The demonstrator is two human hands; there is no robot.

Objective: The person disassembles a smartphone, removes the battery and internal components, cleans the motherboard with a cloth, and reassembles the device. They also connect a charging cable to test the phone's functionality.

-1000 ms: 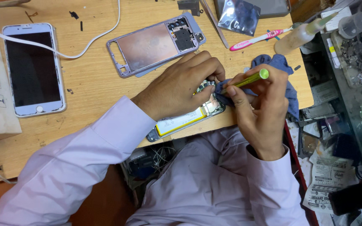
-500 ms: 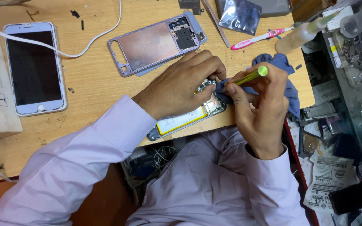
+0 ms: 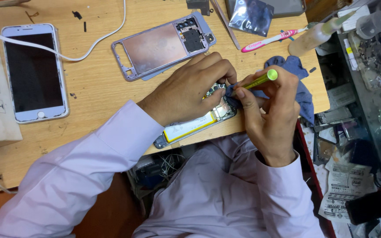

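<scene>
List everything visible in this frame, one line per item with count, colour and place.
opened phone: 1, yellow battery showing, at the table's near edge under the hands
green tool: 1, held over the opened phone
blue cloth: 1, right of the opened phone
phone frame: 1, lilac with copper plate, behind the hands
white phone: 1, dark screen, left on the table
white cable: 1, lying across the white phone
toothbrush: 1, pink and white, far right
squeeze bottle: 1, clear, right edge
wooden table: 1, tan
left hand: pressing the opened phone
right hand: gripping the green tool
</scene>
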